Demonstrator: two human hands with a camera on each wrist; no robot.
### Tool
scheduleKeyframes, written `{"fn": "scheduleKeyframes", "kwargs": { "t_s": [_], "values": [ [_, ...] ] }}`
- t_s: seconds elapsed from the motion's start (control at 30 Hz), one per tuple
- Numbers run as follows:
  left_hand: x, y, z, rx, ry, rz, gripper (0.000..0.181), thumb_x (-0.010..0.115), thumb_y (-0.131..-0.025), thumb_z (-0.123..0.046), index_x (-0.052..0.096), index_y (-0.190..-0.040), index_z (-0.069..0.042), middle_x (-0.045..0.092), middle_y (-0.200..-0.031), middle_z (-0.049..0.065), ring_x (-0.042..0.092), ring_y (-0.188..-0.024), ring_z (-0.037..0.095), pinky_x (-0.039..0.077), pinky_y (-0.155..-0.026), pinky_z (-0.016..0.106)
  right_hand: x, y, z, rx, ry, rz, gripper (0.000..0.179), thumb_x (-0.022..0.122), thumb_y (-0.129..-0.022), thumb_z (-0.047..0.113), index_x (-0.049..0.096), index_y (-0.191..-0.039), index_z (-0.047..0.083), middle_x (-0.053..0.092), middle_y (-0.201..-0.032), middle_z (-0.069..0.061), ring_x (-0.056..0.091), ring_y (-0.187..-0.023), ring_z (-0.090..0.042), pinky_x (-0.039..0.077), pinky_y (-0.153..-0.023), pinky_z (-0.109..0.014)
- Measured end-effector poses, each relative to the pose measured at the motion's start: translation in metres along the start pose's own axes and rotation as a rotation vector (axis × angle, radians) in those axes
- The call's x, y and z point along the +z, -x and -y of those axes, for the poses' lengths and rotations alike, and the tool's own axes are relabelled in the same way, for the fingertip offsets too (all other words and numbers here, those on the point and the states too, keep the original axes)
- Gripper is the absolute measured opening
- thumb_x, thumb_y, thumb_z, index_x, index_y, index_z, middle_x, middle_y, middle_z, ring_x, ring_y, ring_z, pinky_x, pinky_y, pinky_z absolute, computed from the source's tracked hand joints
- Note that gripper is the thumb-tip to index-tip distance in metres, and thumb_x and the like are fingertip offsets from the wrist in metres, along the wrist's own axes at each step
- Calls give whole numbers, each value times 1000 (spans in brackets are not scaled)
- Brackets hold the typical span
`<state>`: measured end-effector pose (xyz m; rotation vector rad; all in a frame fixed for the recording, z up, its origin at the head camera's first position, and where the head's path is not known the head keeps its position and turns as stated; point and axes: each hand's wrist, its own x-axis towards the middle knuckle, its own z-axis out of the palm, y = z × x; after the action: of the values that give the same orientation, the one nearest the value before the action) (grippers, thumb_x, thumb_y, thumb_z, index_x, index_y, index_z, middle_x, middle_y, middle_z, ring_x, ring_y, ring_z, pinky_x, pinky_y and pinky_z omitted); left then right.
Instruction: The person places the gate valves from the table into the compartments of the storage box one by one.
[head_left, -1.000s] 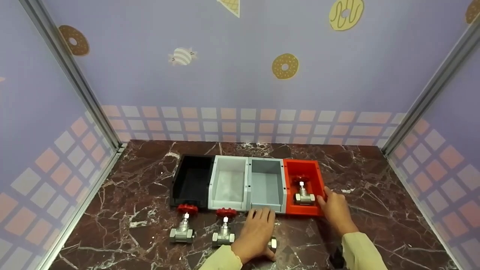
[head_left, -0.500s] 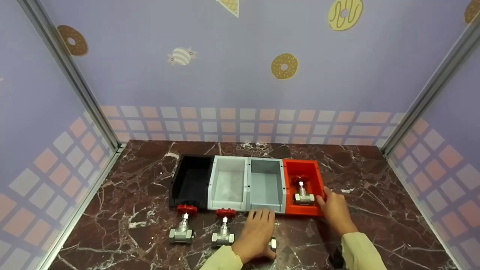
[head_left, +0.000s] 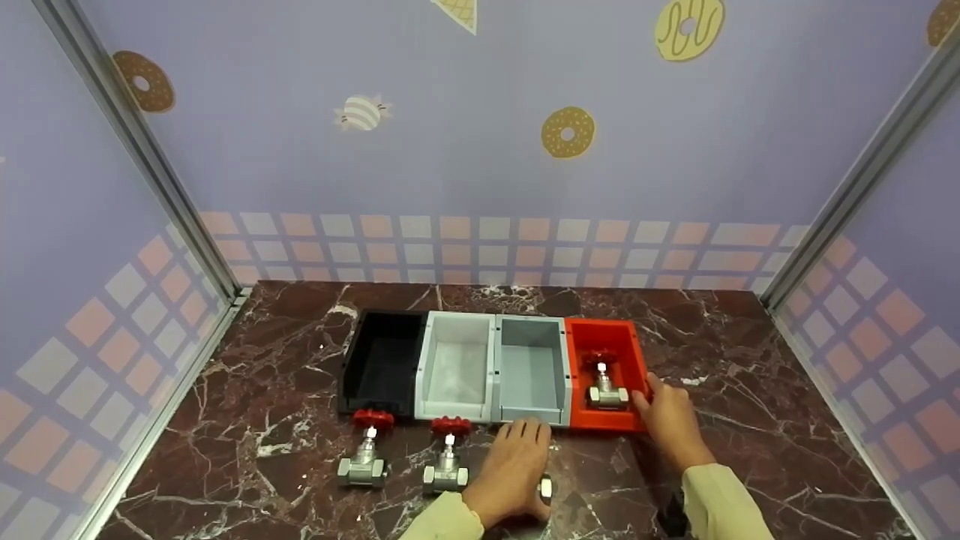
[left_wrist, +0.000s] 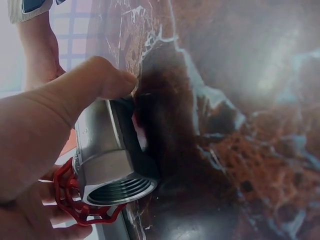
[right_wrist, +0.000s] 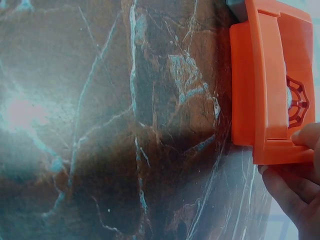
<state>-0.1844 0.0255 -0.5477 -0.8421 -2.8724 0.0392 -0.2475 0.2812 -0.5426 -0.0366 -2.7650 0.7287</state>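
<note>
My left hand [head_left: 512,466] lies over a metal valve [left_wrist: 100,137] with a red handwheel [left_wrist: 75,197]. In the left wrist view the thumb bears on the valve body and the fingers wrap round behind the handwheel; from the head only one hex end of this valve shows. At the right, my right hand [head_left: 671,421] pinches the side wall of the red bin [right_wrist: 272,90], thumb inside and fingers outside. Another valve [head_left: 606,391] stands in that bin. Two similar valves, one left [head_left: 364,469] and one nearer the middle [head_left: 446,476], rest on the table left of my left hand.
Left of the red bin, in one joined row, come a grey bin [head_left: 531,371], a white bin [head_left: 457,367] and a black bin [head_left: 386,367]. All stand on a dark red marbled table [head_left: 712,337]. Patterned panels [head_left: 450,165] enclose the back and sides.
</note>
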Motion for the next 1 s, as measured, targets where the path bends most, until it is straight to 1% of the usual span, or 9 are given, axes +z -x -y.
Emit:
{"fn": "scheduleKeyframes", "kwargs": {
  "t_s": [0.1, 0.17, 0.33, 0.47, 0.7, 0.87, 1.0],
  "values": [
    [0, 1, 1, 9, 3, -2, 113, 83, -35, -73, 48, -122, -10, 53, -115, 3, 52, -106, 19, 46, -95, 33, 0, 0, 0, -1, 1, 2, 14, 65, -88, 10, 60, -95, -1, 66, -74, -19, 60, -66, -30, 51, -62, -48],
    [0, 1, 1, 15, 5, -14, 113, 83, -35, -72, 48, -123, -10, 53, -115, 2, 52, -106, 19, 46, -95, 33, -1, 0, 0, -2, -2, -1, 14, 65, -88, 10, 61, -95, -2, 65, -74, -18, 60, -66, -31, 50, -62, -49],
    [1, 1, 5, 29, 37, -70, 110, 83, -34, -72, 47, -119, -11, 51, -107, 0, 51, -100, 17, 46, -96, 33, -1, 0, 0, -6, -1, -2, 16, 65, -88, 11, 61, -96, -3, 66, -75, -19, 62, -68, -34, 51, -64, -51],
    [1, 1, 7, 31, 67, -97, 109, 84, -33, -71, 48, -116, -11, 51, -105, 0, 51, -98, 17, 46, -95, 34, -1, 0, 0, -3, -1, 5, 16, 65, -89, 11, 61, -97, -3, 66, -76, -20, 62, -68, -34, 51, -65, -51],
    [-5, 0, 9, 31, 52, -86, 108, 84, -34, -71, 49, -118, -12, 53, -108, 1, 52, -101, 18, 46, -94, 33, -1, 0, -1, 1, 2, 1, 16, 64, -89, 10, 61, -97, -3, 66, -76, -21, 62, -67, -33, 51, -63, -50],
    [-10, 0, 10, 31, 63, -87, 107, 83, -34, -73, 49, -116, -12, 52, -106, 0, 51, -99, 18, 46, -92, 32, 0, 0, -1, 6, 4, 7, 15, 65, -89, 10, 61, -97, -2, 66, -76, -21, 62, -67, -32, 52, -64, -50],
    [-14, 0, 11, 29, 74, -93, 104, 83, -36, -72, 49, -114, -13, 51, -104, 0, 51, -98, 17, 46, -92, 32, 0, 0, -1, -1, 3, 8, 16, 65, -89, 10, 61, -97, -3, 67, -77, -21, 62, -68, -33, 52, -64, -50]
  ]
}}
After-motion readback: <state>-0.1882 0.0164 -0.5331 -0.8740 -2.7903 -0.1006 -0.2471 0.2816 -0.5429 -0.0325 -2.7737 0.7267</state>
